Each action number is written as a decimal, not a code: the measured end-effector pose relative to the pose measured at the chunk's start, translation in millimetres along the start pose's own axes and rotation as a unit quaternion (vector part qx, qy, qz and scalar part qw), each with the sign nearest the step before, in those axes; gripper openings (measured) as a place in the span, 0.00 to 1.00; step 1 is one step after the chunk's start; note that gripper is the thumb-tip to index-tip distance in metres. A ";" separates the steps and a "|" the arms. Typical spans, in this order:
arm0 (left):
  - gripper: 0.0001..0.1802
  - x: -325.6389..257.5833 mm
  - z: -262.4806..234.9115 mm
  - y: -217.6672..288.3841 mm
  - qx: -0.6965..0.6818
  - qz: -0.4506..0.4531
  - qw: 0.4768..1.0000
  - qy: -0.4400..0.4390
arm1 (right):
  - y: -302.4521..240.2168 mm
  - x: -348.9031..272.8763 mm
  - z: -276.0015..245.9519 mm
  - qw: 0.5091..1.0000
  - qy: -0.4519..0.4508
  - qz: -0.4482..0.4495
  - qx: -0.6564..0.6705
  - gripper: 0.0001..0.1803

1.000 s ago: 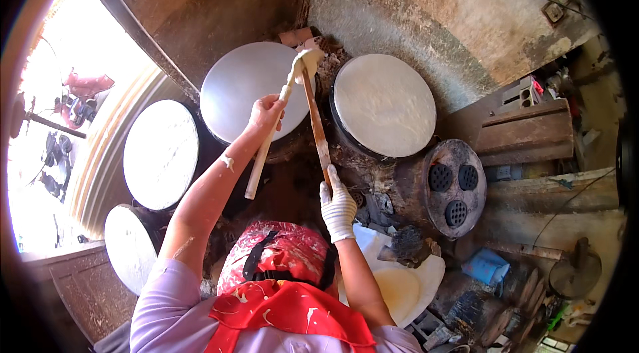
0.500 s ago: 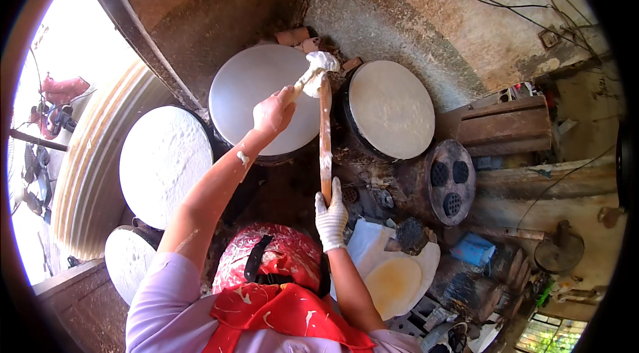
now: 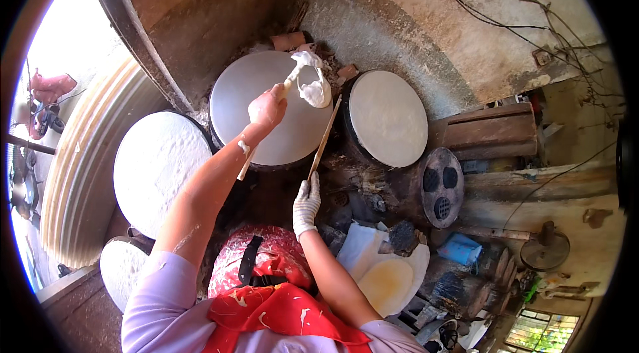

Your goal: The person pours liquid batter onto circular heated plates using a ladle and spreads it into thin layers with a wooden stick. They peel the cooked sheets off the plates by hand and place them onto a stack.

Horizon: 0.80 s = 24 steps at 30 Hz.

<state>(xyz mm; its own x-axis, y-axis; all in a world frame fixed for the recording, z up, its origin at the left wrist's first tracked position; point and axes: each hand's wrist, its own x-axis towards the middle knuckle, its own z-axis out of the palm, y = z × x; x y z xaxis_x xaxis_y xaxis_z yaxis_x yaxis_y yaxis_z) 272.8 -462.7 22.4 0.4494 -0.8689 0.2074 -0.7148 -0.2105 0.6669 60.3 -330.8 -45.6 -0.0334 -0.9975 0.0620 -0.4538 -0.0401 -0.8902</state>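
L hand grips 1x stick; R hand grips 1x slat; 4x pale discs

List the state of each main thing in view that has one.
Left hand, bare, closed around pale stick.
Pale stick, tilted, white paste at far end.
Right hand, gloved, holding wooden stick.
Wooden stick, tilted.
White paste, clumped, stringy.
Middle plate, mostly bare.
Right plate, pale, smooth-looking.
Larger left plate, coated white, bumpy.
Lower-left plate, white, partly hidden.
Stove, uncovered, three dark briquettes, no visible flame.

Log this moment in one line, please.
left hand: gripping pale stick; right hand: gloved, gripping wooden stick; white dough: on pale stick's tip
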 end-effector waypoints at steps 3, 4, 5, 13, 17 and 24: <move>0.20 -1.9 -5.8 -16.7 -0.008 -0.069 0.998 0.007 | -15.0 24.3 30.9 1.000 0.013 -0.012 0.020 0.23; 0.19 -2.9 -9.3 -23.7 -0.009 -0.083 0.996 0.011 | -22.8 33.3 45.3 1.000 -0.020 -0.014 0.009 0.23; 0.18 -4.6 -12.6 -29.7 -0.025 -0.085 0.996 0.028 | -30.4 41.2 57.4 1.000 -0.024 0.018 0.007 0.23; 0.20 -16.3 -35.1 -52.2 -0.086 -0.175 0.980 0.032 | -32.5 42.6 43.1 0.996 0.047 0.049 0.065 0.24; 0.21 -20.8 -29.4 -45.6 -0.147 -0.190 0.970 0.018 | -32.4 53.3 72.4 0.998 -0.056 0.023 0.012 0.23; 0.21 -39.8 -25.8 -41.5 -0.204 -0.204 0.958 -0.008 | -33.2 79.4 69.4 0.998 -0.051 0.008 0.040 0.23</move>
<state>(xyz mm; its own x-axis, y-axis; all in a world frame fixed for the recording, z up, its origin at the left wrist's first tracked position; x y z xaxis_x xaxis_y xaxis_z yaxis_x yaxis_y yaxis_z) 298.4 -407.9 5.0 0.6362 -0.7590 -0.1381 -0.2123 -0.3443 0.9145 134.5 -412.7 -42.4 0.0528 -0.9986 0.0044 -0.3820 -0.0243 -0.9239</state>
